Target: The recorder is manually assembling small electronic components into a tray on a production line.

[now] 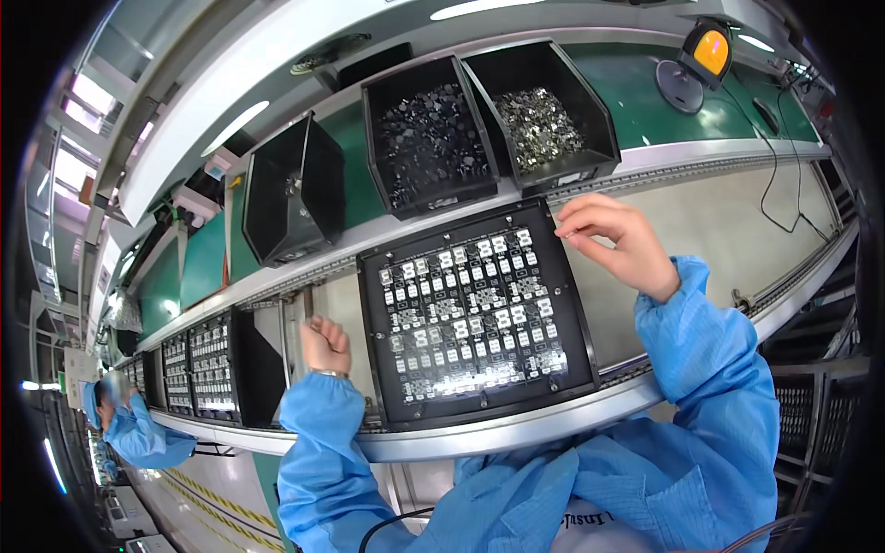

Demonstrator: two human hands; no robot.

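A black tray [579, 343] holding rows of small white-and-black circuit boards lies on the conveyor in front of me. Just off its upper right corner is my right hand [619, 241], thumb and fingertips drawn together in a pinch; anything between them is too small to make out. Left of the tray, apart from its edge, my left hand [325, 347] is curled into a loose fist, its inside hidden. Beyond the tray stand black bins: one with dark small parts [433, 138], one with shiny metallic small parts [537, 129].
A third black bin [293, 194] stands farther left, its contents mostly hidden. More loaded trays [212, 369] sit down the line, where another person [147, 429] works. An orange lamp [711, 50] and thin cables [772, 175] are at the right. A metal rail [516, 431] borders my side.
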